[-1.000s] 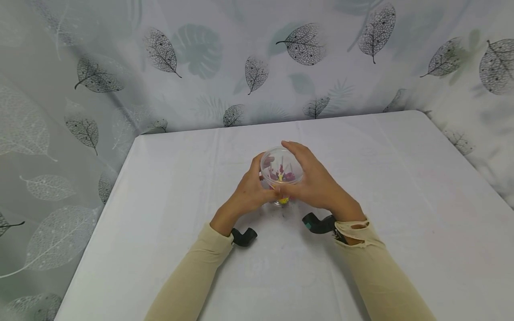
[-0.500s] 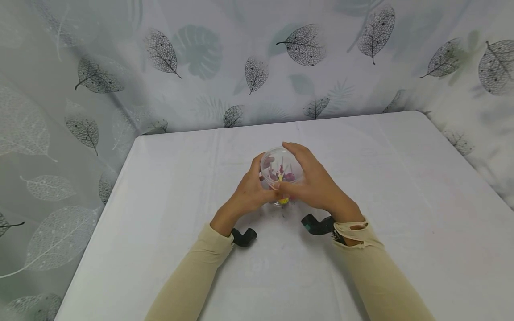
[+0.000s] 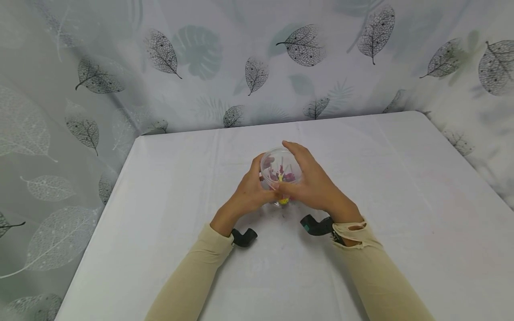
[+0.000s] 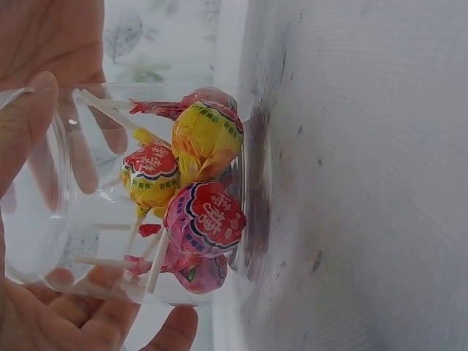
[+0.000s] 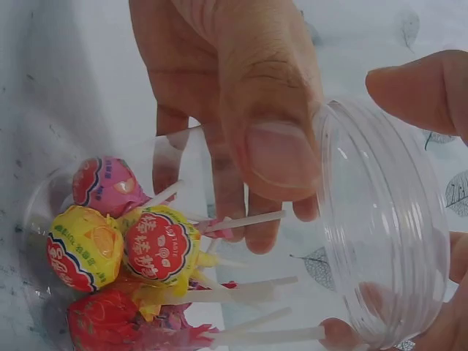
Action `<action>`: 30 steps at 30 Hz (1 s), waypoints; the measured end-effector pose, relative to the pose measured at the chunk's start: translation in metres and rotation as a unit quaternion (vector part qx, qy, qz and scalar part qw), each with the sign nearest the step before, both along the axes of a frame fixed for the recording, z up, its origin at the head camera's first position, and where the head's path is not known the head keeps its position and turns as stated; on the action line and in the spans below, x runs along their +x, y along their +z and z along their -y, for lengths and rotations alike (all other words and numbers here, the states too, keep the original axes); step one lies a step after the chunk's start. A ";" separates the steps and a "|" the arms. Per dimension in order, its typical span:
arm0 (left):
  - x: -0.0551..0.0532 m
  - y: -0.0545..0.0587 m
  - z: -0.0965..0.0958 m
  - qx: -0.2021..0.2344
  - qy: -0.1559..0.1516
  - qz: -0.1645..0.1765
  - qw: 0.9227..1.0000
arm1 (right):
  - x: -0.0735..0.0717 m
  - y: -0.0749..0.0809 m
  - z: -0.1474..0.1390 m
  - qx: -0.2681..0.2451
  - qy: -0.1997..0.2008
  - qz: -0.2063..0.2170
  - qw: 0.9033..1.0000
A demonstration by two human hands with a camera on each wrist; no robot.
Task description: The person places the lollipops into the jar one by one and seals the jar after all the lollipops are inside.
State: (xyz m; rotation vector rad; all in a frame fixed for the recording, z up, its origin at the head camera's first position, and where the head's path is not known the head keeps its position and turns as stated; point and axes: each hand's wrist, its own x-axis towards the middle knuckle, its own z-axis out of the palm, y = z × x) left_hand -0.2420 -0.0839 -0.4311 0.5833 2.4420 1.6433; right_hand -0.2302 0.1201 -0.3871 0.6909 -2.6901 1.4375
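Observation:
A clear plastic jar (image 3: 281, 155) stands upright near the middle of the table. Inside, lollipops (image 4: 208, 219) in yellow, pink and red wrappers lie heads down, white sticks pointing up. My left hand (image 3: 246, 191) grips the side of the jar, its thumb across the front and fingers round the far side. From the other side, my right hand (image 3: 313, 183) curves round the jar's ridged clear top (image 5: 387, 219), its thumb at the front close to the left thumb and a finger at the back.
A white cloth covers the table (image 3: 180, 178). Leaf-print curtains (image 3: 225, 58) hang behind it and at both sides. Black curved wrist mounts (image 3: 317, 226) stick out inward from both wrists, below the jar. Small dark specks mark the cloth beside the jar base.
The right wrist and forearm have shifted very slightly left, with that hand still round the jar's top. The left hand and the jar stay in place.

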 end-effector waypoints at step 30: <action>0.000 0.000 0.000 0.008 -0.007 -0.005 1.000 | 0.002 0.002 0.001 -0.001 -0.019 0.006 1.000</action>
